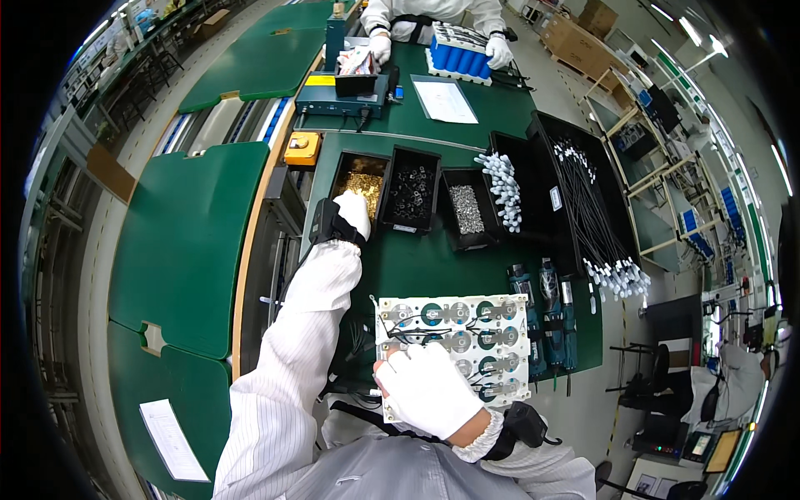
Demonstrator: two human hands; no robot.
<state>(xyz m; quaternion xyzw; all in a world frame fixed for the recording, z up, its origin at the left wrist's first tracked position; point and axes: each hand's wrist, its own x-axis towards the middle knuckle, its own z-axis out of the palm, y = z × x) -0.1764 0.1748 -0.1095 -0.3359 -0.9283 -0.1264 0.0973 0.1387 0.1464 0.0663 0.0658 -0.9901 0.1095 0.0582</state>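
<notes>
My left hand (354,213), in a white glove, reaches into the near end of a black bin (386,167) of small gold-coloured metal parts (363,185). Its fingers are hidden from view. My right hand (432,390), in a white glove with bare fingertips, lies over the left part of a white panel (454,342). Its fingers are curled in together; what they hold, if anything, is hidden. Round openings, grey metal tabs and black wires (408,335) cover the panel, which lies on the green table.
Beside the gold parts stand bins of black parts (410,190) and silver parts (467,208). White-tipped black cables (583,200) fill a large bin at right. Several power screwdrivers (554,321) lie right of the panel. Across the table, another person handles a blue battery pack (460,54).
</notes>
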